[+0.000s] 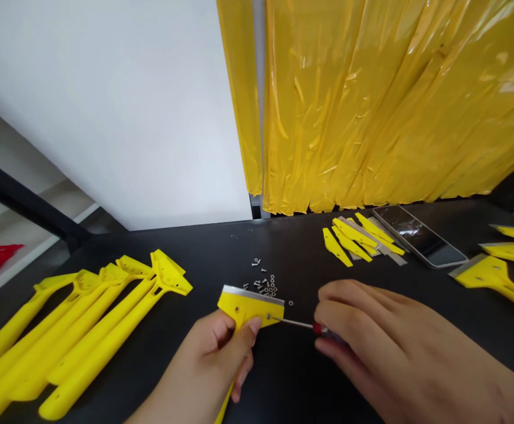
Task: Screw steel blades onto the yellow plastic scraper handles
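Note:
My left hand (224, 347) is closed around a yellow scraper (250, 309), gripping it just below its wide head. A metal blade runs along the head's far edge. Two holes show in the head, and the right one has a screw in it. My right hand (371, 335) grips a screwdriver (296, 323) with a thin metal shaft and a red collar; most of its handle is hidden by the fingers. The shaft's tip reaches the screw at the right hole. Just beyond the scraper lie small loose screws (257, 284) and nuts (272, 285).
Several yellow scraper handles (106, 330) lie side by side at the left. Yellow plates (349, 238) and grey blades are piled at the back right, beside a phone (420, 235). Bladed scrapers (490, 275) lie at the far right of the black table (208, 244). Yellow plastic sheeting (371, 106) hangs behind.

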`<state>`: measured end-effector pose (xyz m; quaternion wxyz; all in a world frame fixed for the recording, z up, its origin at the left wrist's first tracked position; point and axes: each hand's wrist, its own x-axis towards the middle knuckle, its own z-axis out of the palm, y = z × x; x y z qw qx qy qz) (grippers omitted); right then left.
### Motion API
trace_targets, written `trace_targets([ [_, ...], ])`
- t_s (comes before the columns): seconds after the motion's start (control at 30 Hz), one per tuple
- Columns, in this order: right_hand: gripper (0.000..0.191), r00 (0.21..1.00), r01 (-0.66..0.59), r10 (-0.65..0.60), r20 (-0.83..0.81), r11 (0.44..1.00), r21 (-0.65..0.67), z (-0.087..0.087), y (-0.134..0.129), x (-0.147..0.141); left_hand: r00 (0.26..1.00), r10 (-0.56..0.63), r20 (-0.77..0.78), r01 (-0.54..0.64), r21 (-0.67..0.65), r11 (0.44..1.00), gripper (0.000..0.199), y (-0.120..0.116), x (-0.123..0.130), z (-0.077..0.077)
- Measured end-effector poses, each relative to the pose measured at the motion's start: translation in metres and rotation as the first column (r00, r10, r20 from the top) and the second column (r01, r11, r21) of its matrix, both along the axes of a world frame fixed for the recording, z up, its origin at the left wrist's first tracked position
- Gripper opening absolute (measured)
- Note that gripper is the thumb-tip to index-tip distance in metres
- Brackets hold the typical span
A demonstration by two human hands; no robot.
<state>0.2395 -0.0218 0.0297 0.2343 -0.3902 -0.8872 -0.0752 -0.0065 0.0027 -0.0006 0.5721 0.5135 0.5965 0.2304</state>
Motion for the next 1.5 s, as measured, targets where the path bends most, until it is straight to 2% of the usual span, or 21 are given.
trace_targets([
  [0.27,0.024,1.000,-0.005,0.005,0.009,1.000,-0.019,-0.002,-0.004,0.002,1.000,-0.023,-0.017,0.023,-0.002,1.000,0.054,0.002,-0.001,-0.004],
  [0.43,0.027,0.999,0.048,-0.048,0.026,0.999,-0.020,0.002,-0.003,0.000,1.000,-0.013,-0.019,0.013,-0.013,1.000,0.053,0.001,0.002,0.000],
  [1.0,0.019,0.999,0.036,-0.036,-0.001,0.998,-0.044,0.005,-0.002,0.003,1.000,0.018,0.006,-0.017,-0.028,0.999,0.053,0.001,0.004,0.003],
  [1.1,0.025,0.999,0.035,-0.034,0.016,0.999,-0.038,0.006,-0.001,0.002,1.000,0.018,0.010,-0.018,-0.039,0.999,0.054,0.002,0.005,0.006],
  [1.23,0.016,0.999,0.045,-0.044,0.018,0.997,-0.059,0.007,0.000,0.003,1.000,0.014,0.005,-0.014,-0.043,0.999,0.054,0.003,0.005,0.007],
  [1.37,0.021,0.999,0.005,-0.003,0.034,0.997,-0.071,0.006,-0.001,0.003,1.000,0.011,0.006,-0.011,-0.045,0.999,0.053,0.003,0.005,0.006],
  [1.5,0.014,0.999,-0.003,0.007,0.046,0.996,-0.088,0.001,-0.003,0.002,1.000,-0.001,0.002,0.001,-0.037,0.999,0.052,0.003,0.005,0.005],
])
